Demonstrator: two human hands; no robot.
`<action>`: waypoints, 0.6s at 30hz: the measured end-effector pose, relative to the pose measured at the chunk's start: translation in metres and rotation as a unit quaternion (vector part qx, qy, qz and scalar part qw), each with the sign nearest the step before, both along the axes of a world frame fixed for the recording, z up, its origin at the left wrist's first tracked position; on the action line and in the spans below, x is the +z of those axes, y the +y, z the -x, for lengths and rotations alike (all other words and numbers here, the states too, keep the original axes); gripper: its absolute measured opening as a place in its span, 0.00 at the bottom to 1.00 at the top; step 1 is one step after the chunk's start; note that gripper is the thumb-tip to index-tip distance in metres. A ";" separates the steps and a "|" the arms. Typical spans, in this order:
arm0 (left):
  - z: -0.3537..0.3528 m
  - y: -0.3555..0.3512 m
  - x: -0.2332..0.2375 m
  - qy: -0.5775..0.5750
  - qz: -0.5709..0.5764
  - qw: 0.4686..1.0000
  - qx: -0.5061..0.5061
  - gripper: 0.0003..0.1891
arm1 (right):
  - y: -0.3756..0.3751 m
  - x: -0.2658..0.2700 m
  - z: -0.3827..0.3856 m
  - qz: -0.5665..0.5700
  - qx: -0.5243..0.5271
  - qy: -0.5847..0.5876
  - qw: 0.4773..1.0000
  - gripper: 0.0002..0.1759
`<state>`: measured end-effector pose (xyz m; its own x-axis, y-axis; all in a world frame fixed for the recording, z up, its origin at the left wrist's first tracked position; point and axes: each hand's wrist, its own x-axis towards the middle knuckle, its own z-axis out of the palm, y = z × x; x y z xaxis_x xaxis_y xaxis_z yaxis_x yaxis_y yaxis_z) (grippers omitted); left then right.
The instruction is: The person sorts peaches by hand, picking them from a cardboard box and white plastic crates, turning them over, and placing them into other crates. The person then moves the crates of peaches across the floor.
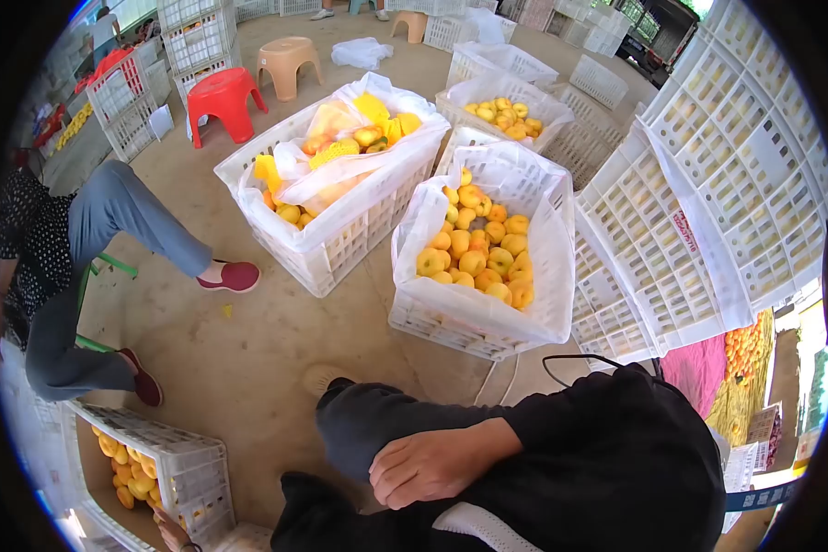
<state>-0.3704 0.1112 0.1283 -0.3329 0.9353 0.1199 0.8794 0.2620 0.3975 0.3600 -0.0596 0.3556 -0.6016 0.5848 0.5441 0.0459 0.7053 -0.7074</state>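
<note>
My right hand (437, 465) rests on my dark trouser knee, fingers loosely bent and apart from any fruit. At the lower left edge, my left hand (170, 532) reaches to the near end of a white crate (191, 460); its fingers are partly visible, stretched toward the yellow peaches (136, 478) inside, and I see nothing in them. In front of my knees stands a white plastic crate (474, 317) lined with white film, holding several yellow-orange peaches (477, 244). Beside it, another lined crate (327, 253) holds peaches, some in yellow foam nets (336, 152).
A person (110, 221) in grey trousers sits at left. Stacked white crates (681, 202) rise close on the right. Behind are a third lined crate of peaches (506, 118), a red stool (223, 103), a tan stool (288, 66) and crumpled film (361, 52).
</note>
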 end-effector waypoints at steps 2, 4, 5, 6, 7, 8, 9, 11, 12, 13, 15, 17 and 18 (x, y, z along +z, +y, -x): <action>-0.032 -0.021 0.017 0.053 0.002 0.998 -0.018 0.15 | 0.002 -0.005 -0.006 0.033 0.032 0.036 0.998 0.02; -0.050 -0.027 0.030 0.108 0.004 0.993 -0.037 0.15 | 0.002 -0.004 -0.018 0.063 0.063 0.074 0.993 0.02; -0.061 -0.031 0.035 0.136 0.005 0.990 -0.048 0.15 | 0.002 0.000 -0.030 0.073 -0.015 0.079 0.994 0.03; -0.041 -0.030 0.025 0.318 0.018 0.939 -0.129 0.18 | 0.001 0.004 -0.044 0.086 -0.093 0.084 0.988 0.05; -0.060 -0.026 0.033 0.324 0.016 0.937 -0.131 0.18 | 0.006 -0.001 -0.067 0.118 -0.185 0.055 0.974 0.10; -0.075 -0.030 0.039 0.338 0.051 0.934 -0.101 0.19 | 0.004 -0.003 -0.090 0.119 -0.312 -0.026 0.942 0.17; -0.093 -0.031 0.050 0.351 0.085 0.930 -0.070 0.21 | 0.001 -0.011 -0.113 0.093 -0.413 -0.113 0.899 0.20; -0.108 -0.021 0.069 0.245 0.130 0.961 -0.017 0.26 | -0.013 -0.037 -0.157 0.077 -0.541 -0.255 0.797 0.27; -0.125 -0.021 0.079 0.214 0.158 0.964 0.027 0.29 | -0.024 -0.053 -0.177 0.087 -0.572 -0.314 0.753 0.29; -0.140 -0.024 0.087 0.183 0.184 0.963 0.072 0.32 | -0.038 -0.068 -0.194 0.161 -0.552 -0.355 0.738 0.27; -0.155 -0.028 0.091 0.199 0.151 0.965 0.076 0.36 | -0.053 -0.094 -0.211 0.232 -0.529 -0.390 0.717 0.26; -0.171 -0.027 0.096 0.239 0.129 0.958 0.091 0.40 | -0.059 -0.109 -0.214 0.287 -0.536 -0.397 0.688 0.20; -0.171 -0.027 0.093 0.250 0.139 0.953 0.103 0.43 | -0.058 -0.110 -0.214 0.285 -0.535 -0.397 0.689 0.20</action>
